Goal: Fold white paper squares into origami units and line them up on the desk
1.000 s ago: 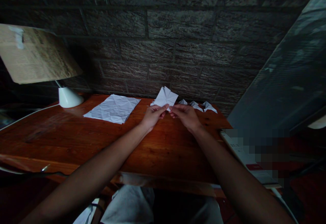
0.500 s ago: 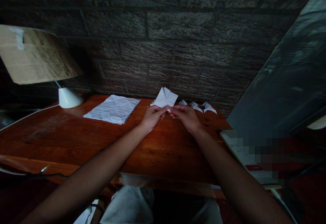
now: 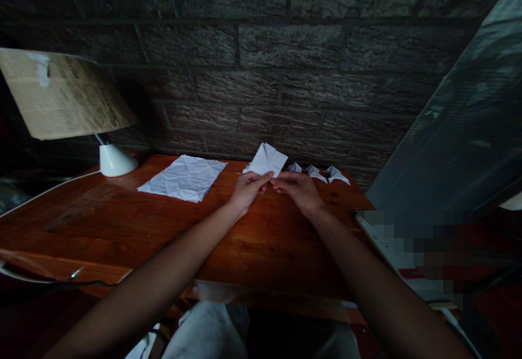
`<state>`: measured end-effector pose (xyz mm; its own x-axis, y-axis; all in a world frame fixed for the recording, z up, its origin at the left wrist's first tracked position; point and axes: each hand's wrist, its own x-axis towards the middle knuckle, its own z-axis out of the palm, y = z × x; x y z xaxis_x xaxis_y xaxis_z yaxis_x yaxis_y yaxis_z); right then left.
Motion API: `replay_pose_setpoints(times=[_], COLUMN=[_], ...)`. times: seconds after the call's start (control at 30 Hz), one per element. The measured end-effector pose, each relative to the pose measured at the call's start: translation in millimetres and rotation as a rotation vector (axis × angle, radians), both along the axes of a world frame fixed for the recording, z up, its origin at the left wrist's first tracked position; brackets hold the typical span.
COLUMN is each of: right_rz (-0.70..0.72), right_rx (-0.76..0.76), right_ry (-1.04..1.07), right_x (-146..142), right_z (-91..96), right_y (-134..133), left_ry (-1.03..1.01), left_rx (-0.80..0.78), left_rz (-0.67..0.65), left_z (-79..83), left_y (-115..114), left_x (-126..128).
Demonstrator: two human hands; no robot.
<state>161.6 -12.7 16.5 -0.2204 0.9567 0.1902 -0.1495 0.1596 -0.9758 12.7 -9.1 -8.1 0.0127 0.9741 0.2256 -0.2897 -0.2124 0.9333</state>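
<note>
A white folded paper square (image 3: 269,159), creased through its middle, is held up over the back of the table. Its near corner is pinched between the fingers of my left hand (image 3: 249,187) and my right hand (image 3: 297,187), whose fingertips almost meet. Behind my right hand several small folded paper pieces (image 3: 336,174) stand in a row near the table's far edge. Part of another white paper piece peeks out behind the held square. To the left lies a stack of creased white sheets (image 3: 183,178).
A lamp with a brown paper shade (image 3: 69,95) and white base (image 3: 116,160) stands at the back left of the wooden table (image 3: 101,212). Its white cord runs left. A dark brick wall (image 3: 261,87) rises behind. A pale flat panel (image 3: 391,245), partly pixelated, is at the right edge.
Both hands still pinch the folded paper at its near corner, with small finger shifts. The whole view has moved slightly, so everything appears a little lower and to the right.
</note>
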Motion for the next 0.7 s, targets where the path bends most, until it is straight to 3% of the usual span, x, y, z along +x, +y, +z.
replay_pose_setpoints(times=[0.27, 0.7], right_rz=[0.003, 0.029], right_rx=[0.003, -0.109], right_ry=[-0.063, -0.025], right_x=[-8, -11], right_z=[-5.2, -8.9], right_y=[-3, -5], left_ry=[-0.232, -0.197], left_rx=[-0.180, -0.170], left_rz=[-0.032, -0.054], left_z=[4.1, 0.4], left_y=[-1, -3], left_x=[1, 3])
